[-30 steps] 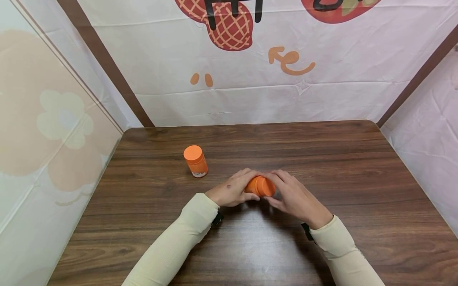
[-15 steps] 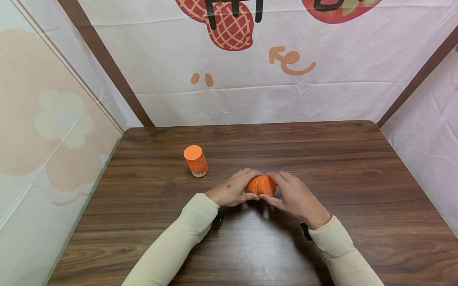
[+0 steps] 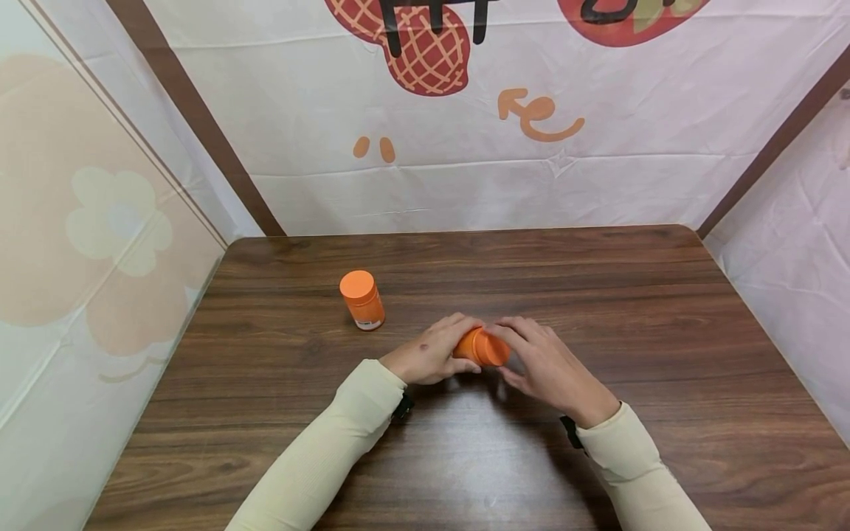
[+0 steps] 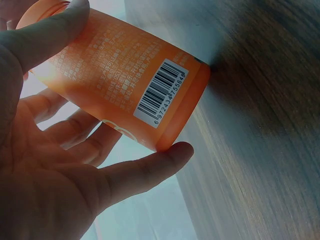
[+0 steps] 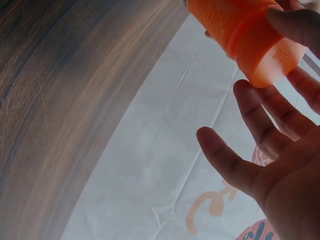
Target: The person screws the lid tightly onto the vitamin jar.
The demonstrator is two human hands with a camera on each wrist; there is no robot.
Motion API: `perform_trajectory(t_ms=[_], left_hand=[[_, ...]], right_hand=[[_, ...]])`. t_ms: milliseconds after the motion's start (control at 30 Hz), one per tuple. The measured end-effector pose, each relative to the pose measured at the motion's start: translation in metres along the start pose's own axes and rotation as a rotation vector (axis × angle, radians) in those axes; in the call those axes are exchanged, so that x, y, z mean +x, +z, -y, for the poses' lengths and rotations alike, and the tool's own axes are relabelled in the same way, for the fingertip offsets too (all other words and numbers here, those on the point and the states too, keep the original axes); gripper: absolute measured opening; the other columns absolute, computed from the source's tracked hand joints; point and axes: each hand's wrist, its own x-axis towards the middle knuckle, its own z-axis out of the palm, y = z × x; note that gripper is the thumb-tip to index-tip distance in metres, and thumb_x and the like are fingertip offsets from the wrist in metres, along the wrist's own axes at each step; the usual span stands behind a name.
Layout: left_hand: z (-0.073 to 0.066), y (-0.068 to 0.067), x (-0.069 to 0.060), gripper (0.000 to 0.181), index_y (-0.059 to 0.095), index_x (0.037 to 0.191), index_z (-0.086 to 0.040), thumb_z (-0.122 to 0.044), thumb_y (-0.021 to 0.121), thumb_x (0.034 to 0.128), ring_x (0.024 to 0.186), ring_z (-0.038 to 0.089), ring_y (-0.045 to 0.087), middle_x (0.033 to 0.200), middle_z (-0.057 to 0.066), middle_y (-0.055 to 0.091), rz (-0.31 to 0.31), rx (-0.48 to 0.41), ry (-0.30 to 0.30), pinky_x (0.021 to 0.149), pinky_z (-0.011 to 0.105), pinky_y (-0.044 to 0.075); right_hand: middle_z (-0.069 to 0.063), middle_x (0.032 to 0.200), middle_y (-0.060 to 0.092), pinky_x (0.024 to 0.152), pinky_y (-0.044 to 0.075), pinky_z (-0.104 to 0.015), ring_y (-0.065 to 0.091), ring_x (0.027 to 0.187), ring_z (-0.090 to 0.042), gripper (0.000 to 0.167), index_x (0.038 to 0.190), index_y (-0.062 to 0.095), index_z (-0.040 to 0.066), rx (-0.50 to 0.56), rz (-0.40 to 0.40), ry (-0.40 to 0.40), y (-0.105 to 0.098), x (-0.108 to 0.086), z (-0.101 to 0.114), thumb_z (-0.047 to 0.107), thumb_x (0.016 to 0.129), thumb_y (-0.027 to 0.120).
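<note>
An orange plastic bottle (image 4: 125, 75) with a white barcode label lies tilted between my hands in the head view, its orange lid (image 3: 491, 348) toward the right. My left hand (image 3: 434, 350) grips the body, thumb on the near side and fingers around the far side. In the left wrist view one finger reaches along the bottle's base. My right hand (image 3: 547, 365) is at the lid, with thumb and fingers on opposite sides of it. The right wrist view shows fingertips against the lid (image 5: 267, 57) and the little finger (image 5: 220, 150) held away.
A second orange bottle (image 3: 362, 301), with its lid on, stands upright on the brown wooden table (image 3: 598, 280), left of my hands. White printed cloth (image 3: 451, 184) hangs behind the table's far edge and along both sides.
My right hand has shifted slightly around the lid, its thumb moving in, then back out. The left hand keeps its hold on the bottle. The second bottle stays put.
</note>
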Motion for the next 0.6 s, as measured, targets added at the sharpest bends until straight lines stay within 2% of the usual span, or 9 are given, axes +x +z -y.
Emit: perform_trajectory(t_ms=[133, 600], left_hand=[[0.0001, -0.0001, 0.0001, 0.056, 0.050, 0.137, -0.009, -0.022, 0.077, 0.0899, 0.105, 0.021, 0.053, 0.122, 0.006, 0.055, 0.001, 0.000, -0.002, 0.092, 0.041, 0.047], [0.0007, 0.0003, 0.0000, 0.058, 0.048, 0.140, -0.012, -0.023, 0.076, 0.0904, 0.105, 0.020, 0.052, 0.125, 0.006, 0.054, 0.007, -0.007, -0.021, 0.091, 0.039, 0.046]], right_hand=[[-0.013, 0.121, 0.060, 0.085, 0.051, -0.050, 0.060, 0.109, -0.030, 0.064, 0.131, 0.058, 0.004, -0.007, -0.007, -0.007, 0.0003, 0.0002, -0.0002, 0.014, 0.075, 0.089], [-0.010, 0.111, 0.063, 0.077, 0.053, -0.046, 0.063, 0.096, -0.024, 0.059, 0.126, 0.061, 0.001, -0.025, -0.064, 0.011, 0.0041, 0.0000, 0.0015, 0.027, 0.079, 0.087]])
